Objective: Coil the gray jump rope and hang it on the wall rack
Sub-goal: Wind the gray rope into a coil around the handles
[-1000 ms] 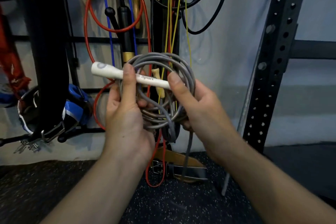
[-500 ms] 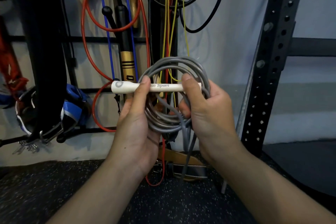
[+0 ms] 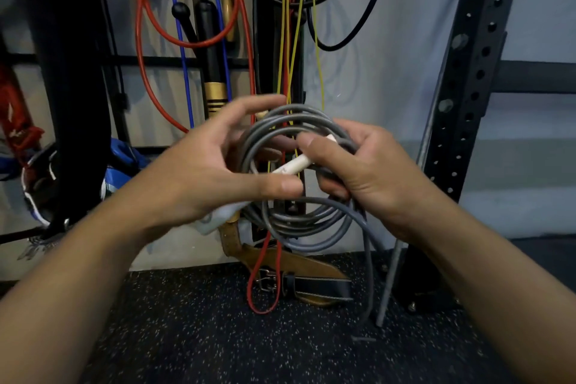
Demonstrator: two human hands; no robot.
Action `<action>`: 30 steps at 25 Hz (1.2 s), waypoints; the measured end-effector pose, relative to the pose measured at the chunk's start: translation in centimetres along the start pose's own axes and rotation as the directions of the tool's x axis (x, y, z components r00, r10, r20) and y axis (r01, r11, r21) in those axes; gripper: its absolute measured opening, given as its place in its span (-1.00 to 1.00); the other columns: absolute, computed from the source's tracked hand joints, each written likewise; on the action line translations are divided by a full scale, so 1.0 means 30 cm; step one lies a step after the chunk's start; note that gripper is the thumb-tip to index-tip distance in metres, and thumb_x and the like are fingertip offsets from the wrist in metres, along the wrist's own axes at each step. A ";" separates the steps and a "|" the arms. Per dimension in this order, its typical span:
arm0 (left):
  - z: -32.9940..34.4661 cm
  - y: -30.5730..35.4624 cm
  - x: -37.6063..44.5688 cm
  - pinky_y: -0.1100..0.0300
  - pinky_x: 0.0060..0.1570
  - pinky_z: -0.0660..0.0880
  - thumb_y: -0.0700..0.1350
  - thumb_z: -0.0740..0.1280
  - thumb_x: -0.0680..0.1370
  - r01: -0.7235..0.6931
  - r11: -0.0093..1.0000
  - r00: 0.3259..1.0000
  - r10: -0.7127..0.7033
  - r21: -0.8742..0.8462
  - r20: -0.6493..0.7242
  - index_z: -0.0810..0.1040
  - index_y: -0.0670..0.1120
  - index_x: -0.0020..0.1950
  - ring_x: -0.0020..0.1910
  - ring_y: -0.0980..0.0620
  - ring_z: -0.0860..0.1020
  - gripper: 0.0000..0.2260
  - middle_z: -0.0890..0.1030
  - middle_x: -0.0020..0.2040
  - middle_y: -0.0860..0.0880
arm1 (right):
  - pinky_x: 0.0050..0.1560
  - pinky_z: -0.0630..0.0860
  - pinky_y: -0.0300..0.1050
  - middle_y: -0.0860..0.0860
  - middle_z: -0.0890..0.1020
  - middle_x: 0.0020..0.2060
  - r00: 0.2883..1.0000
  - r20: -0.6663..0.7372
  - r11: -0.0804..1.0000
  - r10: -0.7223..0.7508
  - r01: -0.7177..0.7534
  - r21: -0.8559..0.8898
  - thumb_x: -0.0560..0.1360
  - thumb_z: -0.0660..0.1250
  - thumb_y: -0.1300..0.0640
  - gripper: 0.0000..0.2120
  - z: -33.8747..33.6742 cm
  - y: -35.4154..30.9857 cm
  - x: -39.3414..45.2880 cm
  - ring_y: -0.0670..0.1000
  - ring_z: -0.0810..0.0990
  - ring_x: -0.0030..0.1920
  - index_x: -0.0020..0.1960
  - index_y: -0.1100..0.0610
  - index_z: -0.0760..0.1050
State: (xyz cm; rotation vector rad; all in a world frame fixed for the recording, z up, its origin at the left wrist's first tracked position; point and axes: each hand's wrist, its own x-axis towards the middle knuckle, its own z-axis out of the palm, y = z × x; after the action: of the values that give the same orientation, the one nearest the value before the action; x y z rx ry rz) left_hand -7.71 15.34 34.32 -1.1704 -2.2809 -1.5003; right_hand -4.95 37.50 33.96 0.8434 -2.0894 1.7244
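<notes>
Dark speckled rubber floor (image 3: pixel 193 327) underfoot, pale wall (image 3: pixel 383 78) ahead, and the wall rack (image 3: pixel 199 61) crowded with hanging red (image 3: pixel 141 50), blue (image 3: pixel 182 50), yellow (image 3: pixel 285 50) and black ropes (image 3: pixel 374 0). A black perforated steel upright (image 3: pixel 473 78) stands at the right, a leather belt (image 3: pixel 299 271) lies on the floor against the wall. Open space sits between the ropes and the upright. The gray jump rope (image 3: pixel 293 221) is coiled in mid-air before the rack, a loose tail dropping to the floor. The right hand (image 3: pixel 364 178) curls round the coil's right side, thumb pressing the white handle (image 3: pixel 294 165). The left hand (image 3: pixel 215 171) is spread, fingers (image 3: pixel 249 106) apart, thumb lying across the handle's lower end; motion blur hides whether it grips.
</notes>
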 end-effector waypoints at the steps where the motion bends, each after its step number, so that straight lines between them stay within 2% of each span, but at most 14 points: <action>1: 0.013 -0.005 0.004 0.11 0.14 0.66 0.16 0.68 0.25 -0.010 1.000 1.000 0.010 0.005 0.011 0.48 0.33 0.39 0.23 0.11 0.68 -0.25 0.70 0.25 0.12 | -0.53 0.31 -0.33 -0.16 0.47 -0.51 1.000 0.021 1.000 -0.003 0.003 -0.008 0.62 0.35 0.17 -0.86 0.006 0.001 -0.001 -0.14 0.36 -0.56 -0.05 0.24 0.56; 5: 0.024 -0.019 0.008 -0.06 0.22 0.62 0.09 0.71 0.20 0.005 0.999 0.999 -0.007 0.042 0.054 0.49 0.34 0.33 0.22 0.09 0.66 -0.24 0.69 0.24 0.12 | -0.51 0.33 -0.32 -0.14 0.49 -0.50 0.999 0.049 1.000 0.014 -0.015 0.011 0.62 0.34 0.19 -0.88 0.016 0.005 -0.006 -0.13 0.39 -0.53 -0.03 0.24 0.57; 9: 0.017 -0.021 0.008 -0.17 -0.07 0.69 0.03 0.73 0.24 0.000 0.999 0.998 -0.003 0.042 0.067 0.54 0.29 0.26 -0.04 -0.14 0.72 -0.33 0.72 0.00 -0.11 | -0.44 0.42 -0.41 -0.18 0.56 -0.52 0.999 0.047 0.997 0.014 -0.010 -0.081 0.62 0.34 0.14 -0.87 0.009 0.006 -0.009 -0.24 0.51 -0.51 -0.05 0.18 0.58; 11: 0.033 -0.027 0.007 -0.27 -0.07 0.67 0.11 0.71 0.22 -0.008 0.998 1.000 0.008 0.064 0.001 0.56 0.32 0.23 -0.03 -0.27 0.69 -0.36 0.68 -0.01 -0.18 | -0.42 0.47 -0.37 -0.14 0.60 -0.47 0.999 0.052 0.992 0.015 -0.008 -0.126 0.59 0.38 0.02 -0.82 0.006 -0.011 -0.009 -0.20 0.55 -0.47 -0.07 0.13 0.62; 12: 0.038 -0.029 0.005 -0.23 -0.05 0.68 0.12 0.70 0.21 -0.015 0.999 1.000 0.016 0.048 -0.021 0.57 0.33 0.22 0.00 -0.26 0.68 -0.38 0.69 0.01 -0.17 | -0.41 0.48 -0.35 -0.11 0.63 -0.44 0.998 0.044 0.993 0.034 -0.029 -0.118 0.57 0.39 -0.07 -0.75 -0.001 -0.018 -0.008 -0.16 0.58 -0.45 -0.09 0.11 0.64; 13: 0.040 -0.029 0.001 -0.08 -0.06 0.71 0.11 0.69 0.22 -0.030 0.999 0.999 0.031 0.023 -0.042 0.59 0.33 0.21 0.02 -0.16 0.71 -0.40 0.72 0.04 -0.09 | -0.42 0.47 -0.32 -0.06 0.64 -0.40 0.997 0.022 0.993 0.069 -0.067 -0.095 0.54 0.36 -0.18 -0.63 -0.010 -0.028 -0.007 -0.09 0.59 -0.43 -0.11 0.14 0.66; 15: 0.045 -0.024 -0.006 0.23 -0.07 0.67 0.05 0.68 0.28 -0.053 0.997 0.995 0.049 -0.047 -0.091 0.63 0.28 0.20 0.03 0.08 0.72 -0.47 0.75 0.07 0.07 | -0.49 0.32 -0.20 0.12 0.59 -0.32 0.989 -0.038 0.990 0.143 -0.144 -0.010 0.53 0.26 -0.35 -0.37 -0.043 -0.041 0.001 0.12 0.45 -0.44 -0.10 0.25 0.63; 18: 0.088 -0.019 -0.001 0.27 -0.28 0.63 0.01 0.66 0.30 -0.039 0.979 0.977 -0.004 -0.200 -0.212 0.69 0.16 0.10 -0.23 0.15 0.70 -0.60 0.75 -0.14 0.09 | -0.52 0.15 -0.12 0.13 0.58 -0.28 0.992 -0.032 0.984 0.126 -0.121 0.129 0.58 0.08 -0.39 -0.35 -0.087 -0.052 0.012 0.07 0.30 -0.52 -0.17 0.10 0.65; 20: 0.133 -0.017 0.005 0.25 -0.33 0.61 0.03 0.63 0.27 -0.033 0.950 0.947 -0.069 -0.309 -0.314 0.69 0.06 0.10 -0.31 0.12 0.65 -0.58 0.72 -0.20 0.05 | -0.53 0.22 -0.14 0.16 0.62 -0.25 0.992 -0.028 0.986 0.126 -0.122 0.110 0.57 -0.01 -0.43 -0.27 -0.097 -0.051 0.012 0.04 0.35 -0.53 -0.13 0.10 0.69; 23: 0.192 -0.007 0.013 0.22 -0.33 0.61 0.07 0.61 0.27 -0.080 0.906 0.877 -0.134 -0.416 -0.461 0.68 -0.01 0.10 -0.29 0.11 0.64 -0.56 0.74 -0.15 0.01 | -0.53 0.34 -0.16 0.05 0.58 -0.41 0.987 -0.014 0.986 0.157 -0.156 0.065 0.52 -0.08 -0.49 -0.15 -0.079 -0.030 -0.004 0.02 0.40 -0.49 0.03 0.16 0.69; 25: 0.222 -0.003 0.016 0.24 -0.30 0.60 0.08 0.60 0.30 -0.106 0.899 0.819 -0.163 -0.424 -0.550 0.67 -0.01 0.08 -0.29 0.14 0.66 -0.60 0.73 -0.19 0.05 | -0.49 0.38 -0.12 0.20 0.60 -0.36 0.989 -0.032 0.989 0.147 -0.147 0.000 0.43 -0.04 -0.58 -0.14 -0.045 -0.024 -0.009 0.10 0.41 -0.44 0.11 0.09 0.67; 27: 0.250 -0.004 0.019 0.25 -0.29 0.60 0.04 0.61 0.38 -0.114 0.883 0.764 -0.215 -0.455 -0.609 0.66 0.00 0.06 -0.31 0.15 0.67 -0.68 0.71 -0.27 0.10 | -0.46 0.37 -0.09 0.38 0.64 -0.16 0.990 -0.078 0.988 0.119 -0.126 -0.094 0.36 0.01 -0.64 -0.21 -0.009 -0.014 -0.010 0.11 0.44 -0.40 0.20 -0.12 0.63; 28: 0.262 -0.003 0.021 0.25 -0.32 0.60 0.02 0.62 0.41 -0.116 0.870 0.740 -0.247 -0.480 -0.626 0.66 0.01 0.05 -0.33 0.15 0.67 -0.72 0.70 -0.29 0.11 | -0.46 0.36 -0.11 0.39 0.64 -0.11 0.990 -0.097 0.988 0.103 -0.113 -0.102 0.39 0.02 -0.61 -0.29 0.011 -0.008 -0.012 0.06 0.45 -0.41 0.23 -0.20 0.60; 30: 0.276 0.004 0.024 0.25 -0.39 0.56 0.03 0.61 0.44 -0.125 0.838 0.689 -0.312 -0.531 -0.654 0.66 0.02 0.04 -0.36 0.16 0.65 -0.75 0.68 -0.31 0.12 | -0.48 0.37 -0.22 0.26 0.70 -0.17 0.986 -0.144 0.996 0.089 -0.092 -0.014 0.47 0.11 -0.51 -0.42 0.056 0.005 -0.026 -0.09 0.50 -0.45 0.23 -0.18 0.58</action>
State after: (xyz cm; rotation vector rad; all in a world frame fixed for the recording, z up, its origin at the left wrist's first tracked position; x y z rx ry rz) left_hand -5.92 22.67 30.82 -0.3571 -1.4157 -2.2271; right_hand -4.20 36.08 33.01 0.6079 -2.0744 1.7506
